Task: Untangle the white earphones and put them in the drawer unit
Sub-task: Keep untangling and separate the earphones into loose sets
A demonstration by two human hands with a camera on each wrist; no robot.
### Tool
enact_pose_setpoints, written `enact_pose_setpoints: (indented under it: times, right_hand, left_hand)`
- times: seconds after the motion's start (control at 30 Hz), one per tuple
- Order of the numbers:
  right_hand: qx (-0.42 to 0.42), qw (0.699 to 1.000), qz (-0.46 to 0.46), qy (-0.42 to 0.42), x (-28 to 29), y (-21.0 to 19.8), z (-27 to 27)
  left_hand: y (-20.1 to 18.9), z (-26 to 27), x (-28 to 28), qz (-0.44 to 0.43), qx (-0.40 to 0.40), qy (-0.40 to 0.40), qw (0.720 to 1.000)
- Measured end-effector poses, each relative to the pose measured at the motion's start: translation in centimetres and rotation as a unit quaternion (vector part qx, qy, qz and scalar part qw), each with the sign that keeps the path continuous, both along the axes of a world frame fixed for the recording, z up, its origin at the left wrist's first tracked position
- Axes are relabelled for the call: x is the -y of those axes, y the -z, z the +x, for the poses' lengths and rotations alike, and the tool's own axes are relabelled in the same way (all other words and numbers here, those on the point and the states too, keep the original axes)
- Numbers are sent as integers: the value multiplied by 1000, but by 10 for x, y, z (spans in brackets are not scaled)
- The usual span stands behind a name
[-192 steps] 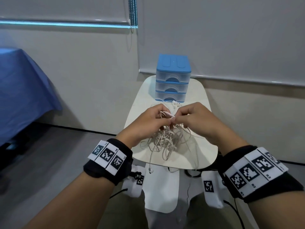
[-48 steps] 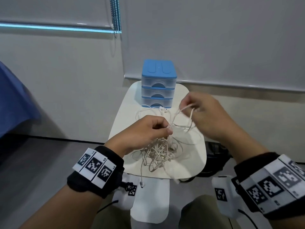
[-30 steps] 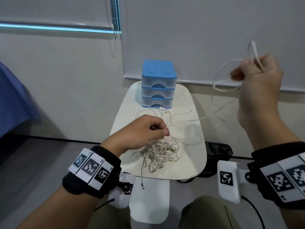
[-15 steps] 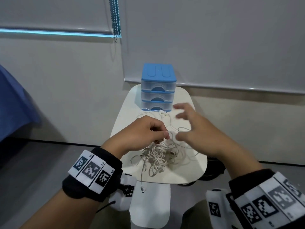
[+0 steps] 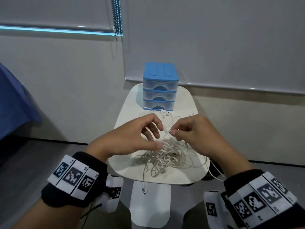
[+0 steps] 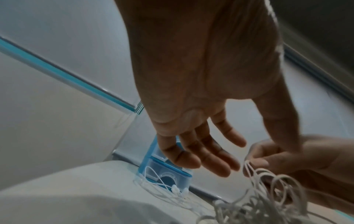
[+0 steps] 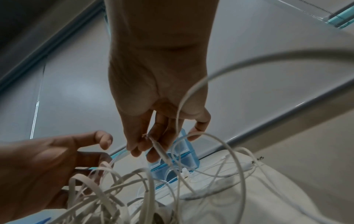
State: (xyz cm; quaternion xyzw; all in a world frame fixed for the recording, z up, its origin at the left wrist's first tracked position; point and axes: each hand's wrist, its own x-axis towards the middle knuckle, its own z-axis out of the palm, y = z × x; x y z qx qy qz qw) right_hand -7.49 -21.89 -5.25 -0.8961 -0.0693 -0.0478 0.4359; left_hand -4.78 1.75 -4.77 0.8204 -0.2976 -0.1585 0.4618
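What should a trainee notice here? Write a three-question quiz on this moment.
1. How many drawers does the drawer unit have, and is any open?
2. Which hand pinches a strand of the white earphones? A: left hand. B: right hand. C: both.
3. True or false: one earbud dangles over the near edge of the table.

Key: 1. Three, all closed. 2. B; the left hand is open. 3. True.
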Motion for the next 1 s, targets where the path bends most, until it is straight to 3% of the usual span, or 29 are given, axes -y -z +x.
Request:
enact_pose_setpoints:
  times: [0.1, 0.27, 0.5, 0.77, 1.0]
  right_hand:
    - [-17, 999, -41, -11, 0, 0, 6]
    - [-63, 994, -78, -44, 5, -5, 13]
    - [-83, 985, -106, -104, 4, -7, 18]
    - [-94, 979, -63, -171, 13, -7, 23]
    - [-89, 977, -59, -183, 2, -7, 21]
  left_hand:
    - [4, -7, 8, 82, 81, 21, 993]
    - [9, -2, 15, 28, 133, -45, 990]
    - [5, 3, 18, 66, 149, -47, 986]
    - [4, 5, 21, 66, 204, -97, 972]
    - [6, 0, 31, 72, 168, -135, 974]
